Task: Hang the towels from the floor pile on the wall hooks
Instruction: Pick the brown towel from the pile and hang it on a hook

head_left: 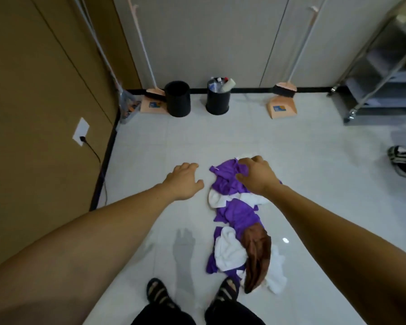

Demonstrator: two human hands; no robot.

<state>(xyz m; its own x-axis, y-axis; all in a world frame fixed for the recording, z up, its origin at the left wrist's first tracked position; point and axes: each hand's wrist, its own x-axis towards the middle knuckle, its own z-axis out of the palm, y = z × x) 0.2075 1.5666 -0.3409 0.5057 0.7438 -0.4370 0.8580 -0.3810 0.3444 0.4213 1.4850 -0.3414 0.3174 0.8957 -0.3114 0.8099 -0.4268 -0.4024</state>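
Mid-frame, the right hand seemingly pinches the purple towel atop the pile; the left hand hovers, fingers relaxed.

2 black bins stand between 2 pink dustpans.

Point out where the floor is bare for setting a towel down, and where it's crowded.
Bare tile: between the towel pile and the two black bins; left of the pile, under the left hand, out to the brown wall. Crowded: the back wall's bins and dustpans.
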